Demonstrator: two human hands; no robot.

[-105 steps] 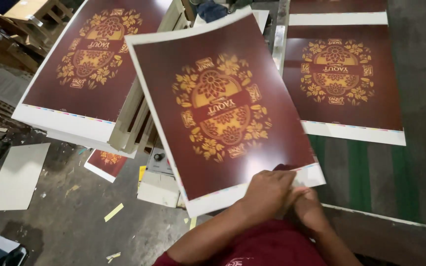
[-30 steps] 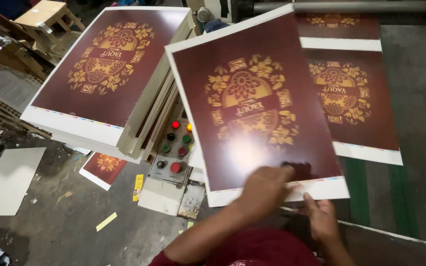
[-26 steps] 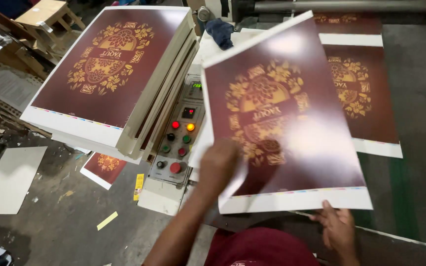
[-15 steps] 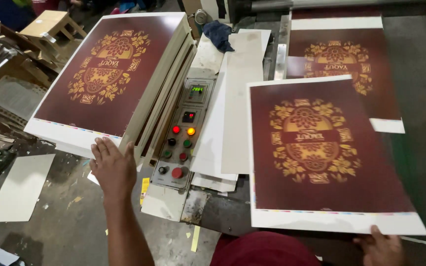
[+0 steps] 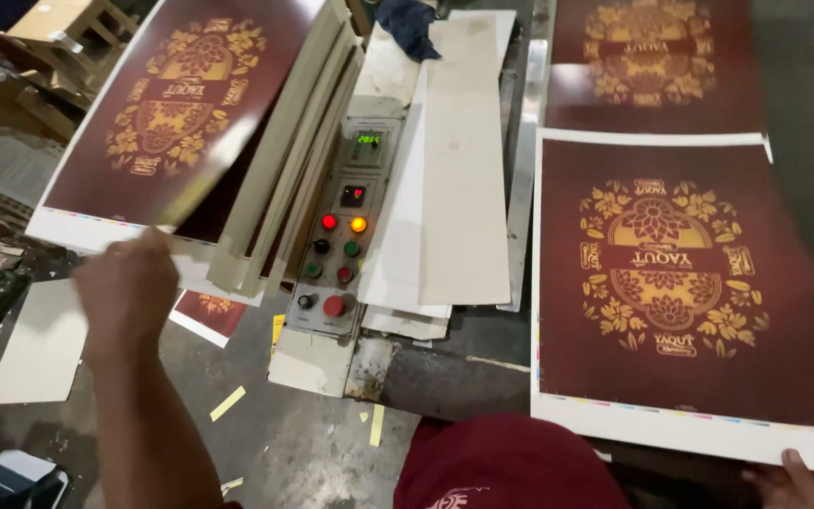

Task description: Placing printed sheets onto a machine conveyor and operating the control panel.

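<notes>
My left hand (image 5: 129,292) is at the near edge of a stack of dark red printed sheets (image 5: 171,104) with a gold ornament, on the left. The top sheet is curled up off the stack where the hand grips it. A single printed sheet (image 5: 671,273) of the same kind lies flat on the right, its white margin toward me. My right hand (image 5: 798,481) is at that sheet's near right edge, mostly cut off by the frame, so its grip is unclear.
Between the two lies a machine control panel (image 5: 341,245) with lit buttons and a small display, beside pale boards (image 5: 463,170) and a blue cloth (image 5: 407,24). Another printed sheet (image 5: 652,57) lies farther back. A white sheet (image 5: 35,344) and paper scraps are on the floor.
Both hands carried one sheet from the left and laid it flat on the right. My left hand then let go, swung back left and took the stack's top sheet.
</notes>
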